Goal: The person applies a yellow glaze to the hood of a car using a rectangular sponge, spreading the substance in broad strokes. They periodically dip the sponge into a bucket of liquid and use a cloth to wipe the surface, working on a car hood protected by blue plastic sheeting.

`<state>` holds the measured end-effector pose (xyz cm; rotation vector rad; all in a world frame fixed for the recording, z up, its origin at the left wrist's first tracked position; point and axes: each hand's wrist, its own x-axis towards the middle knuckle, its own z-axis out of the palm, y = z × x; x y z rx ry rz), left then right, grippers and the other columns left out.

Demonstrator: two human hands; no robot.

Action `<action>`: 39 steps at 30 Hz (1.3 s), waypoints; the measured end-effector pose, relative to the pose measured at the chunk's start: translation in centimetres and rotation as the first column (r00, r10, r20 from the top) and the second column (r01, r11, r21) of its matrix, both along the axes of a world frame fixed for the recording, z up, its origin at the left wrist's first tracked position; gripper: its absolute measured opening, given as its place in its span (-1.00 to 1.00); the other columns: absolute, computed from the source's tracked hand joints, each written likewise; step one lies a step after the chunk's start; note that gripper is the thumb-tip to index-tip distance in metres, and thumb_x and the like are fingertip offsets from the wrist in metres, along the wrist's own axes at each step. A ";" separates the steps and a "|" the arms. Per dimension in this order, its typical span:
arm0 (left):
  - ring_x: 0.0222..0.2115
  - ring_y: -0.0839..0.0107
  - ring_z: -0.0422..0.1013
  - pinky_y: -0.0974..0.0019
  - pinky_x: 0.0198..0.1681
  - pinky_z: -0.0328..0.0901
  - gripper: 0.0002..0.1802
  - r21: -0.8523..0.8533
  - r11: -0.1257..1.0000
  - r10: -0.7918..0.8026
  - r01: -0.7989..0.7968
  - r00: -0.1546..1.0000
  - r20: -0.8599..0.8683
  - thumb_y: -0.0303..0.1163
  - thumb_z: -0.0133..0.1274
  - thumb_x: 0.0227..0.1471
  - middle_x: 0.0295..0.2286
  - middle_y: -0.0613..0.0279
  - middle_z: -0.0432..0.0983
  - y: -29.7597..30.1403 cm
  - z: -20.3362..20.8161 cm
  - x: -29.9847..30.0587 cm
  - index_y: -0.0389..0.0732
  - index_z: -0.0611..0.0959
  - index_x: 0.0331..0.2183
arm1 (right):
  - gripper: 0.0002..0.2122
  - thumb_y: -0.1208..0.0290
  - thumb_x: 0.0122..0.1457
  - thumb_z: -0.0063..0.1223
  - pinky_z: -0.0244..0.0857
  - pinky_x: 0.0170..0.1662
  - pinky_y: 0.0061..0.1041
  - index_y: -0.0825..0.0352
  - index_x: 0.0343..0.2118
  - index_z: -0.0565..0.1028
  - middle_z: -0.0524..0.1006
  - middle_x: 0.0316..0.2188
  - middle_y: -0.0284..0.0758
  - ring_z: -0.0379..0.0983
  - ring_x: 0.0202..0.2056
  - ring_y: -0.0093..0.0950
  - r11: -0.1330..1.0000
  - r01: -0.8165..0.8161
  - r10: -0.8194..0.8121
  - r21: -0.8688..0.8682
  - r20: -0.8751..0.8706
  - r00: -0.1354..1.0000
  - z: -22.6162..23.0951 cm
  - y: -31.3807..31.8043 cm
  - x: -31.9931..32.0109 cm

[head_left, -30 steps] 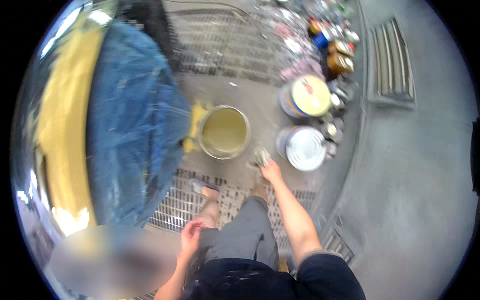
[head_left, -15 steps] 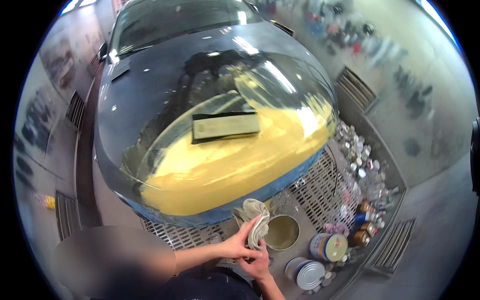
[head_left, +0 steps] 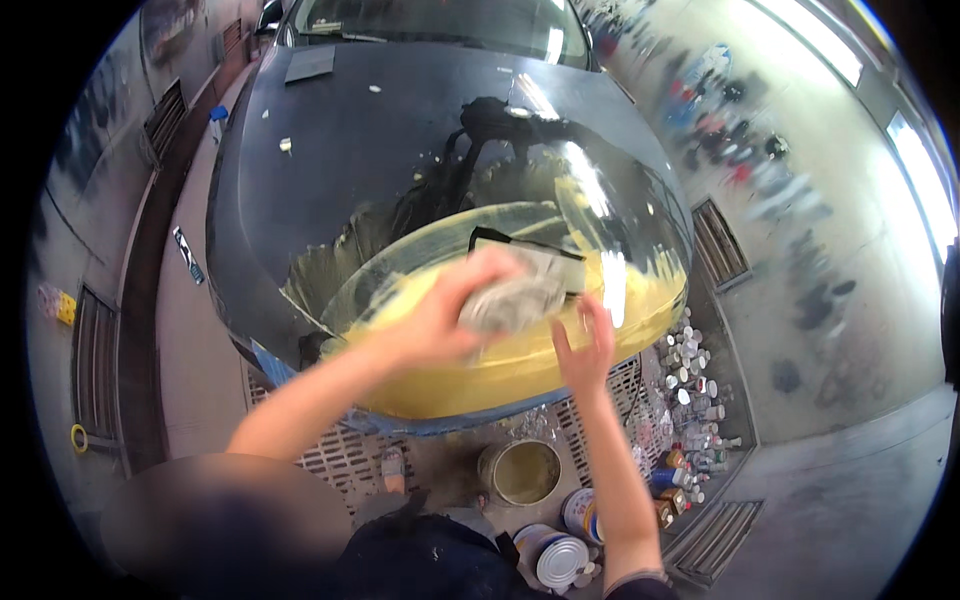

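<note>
My left hand [head_left: 430,315] grips a crumpled grey-beige rag [head_left: 512,303], blurred by motion, over the front of a car's dark hood [head_left: 400,120]. Behind the rag, partly covered by it, a flat rectangular sanding block [head_left: 562,266] with a black edge lies on the hood. My right hand [head_left: 586,350] is beside the rag, fingers apart and holding nothing. Its fingertips come close to the block's near right corner; whether they touch it I cannot tell. Under both hands spreads a smooth, yellow filler-like coating [head_left: 440,388] across the hood's front.
An open bucket of murky liquid [head_left: 525,472] stands on the floor below the bumper. Right of it are paint cans [head_left: 558,560] and several bottles [head_left: 672,478] along the wall. A grey sheet [head_left: 310,64] lies near the windshield. Slotted grating [head_left: 340,455] forms part of the floor.
Both hands have risen from above the bucket to the hood. The rag has gone with the left hand, and the right hand has let go of it. The view has shifted.
</note>
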<state>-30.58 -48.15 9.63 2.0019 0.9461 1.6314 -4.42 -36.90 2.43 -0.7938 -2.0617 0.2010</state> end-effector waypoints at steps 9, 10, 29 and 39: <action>0.19 0.04 0.34 -0.07 0.24 0.20 -0.18 -0.086 0.878 0.324 -0.471 0.716 -0.618 -0.10 0.38 -0.05 0.18 0.15 0.41 12.1 -6.3 -7.9 0.18 0.51 0.27 | 0.03 -0.11 -0.11 0.45 0.13 0.28 -0.08 -0.12 0.47 0.15 0.35 0.19 -0.12 0.25 0.24 -0.10 0.943 -0.313 0.303 -0.111 0.675 0.672 1.6 13.5 -6.4; 0.29 0.06 0.24 -0.21 0.32 0.00 -0.21 -0.008 0.889 0.316 -0.457 0.627 -0.712 0.05 0.34 -0.04 0.28 0.20 0.31 12.1 -6.9 -8.1 0.27 0.54 0.25 | -0.03 -0.11 -0.06 0.42 0.18 0.23 -0.10 -0.18 0.46 0.17 0.38 0.12 -0.14 0.29 0.18 -0.13 0.952 -0.263 0.297 -0.158 0.686 0.665 1.3 13.2 -6.2; 0.05 0.03 0.35 -0.04 0.13 0.20 -0.68 0.082 0.978 0.190 -0.193 0.651 -0.735 -0.32 0.19 -0.19 -0.01 0.24 0.53 30.6 -8.0 8.8 -0.09 0.69 -0.27 | -0.22 -0.01 0.24 0.15 0.46 -0.12 -0.20 0.30 0.43 0.20 0.37 -0.11 -0.01 0.43 -0.11 -0.07 0.600 0.693 -0.692 -0.400 0.174 0.700 -11.6 2.3 7.4; -0.16 0.04 0.36 0.04 -0.06 0.32 -0.76 0.167 0.903 0.372 -0.397 0.522 -0.768 -0.31 0.26 -0.21 -0.23 0.27 0.53 32.2 -8.0 12.4 -0.10 0.69 -0.37 | -0.28 -0.04 0.31 0.03 0.42 -0.23 -0.18 0.20 0.45 0.19 0.40 -0.17 -0.01 0.44 -0.21 -0.11 0.505 0.756 -0.807 -0.417 0.083 0.585 -10.6 15.7 12.7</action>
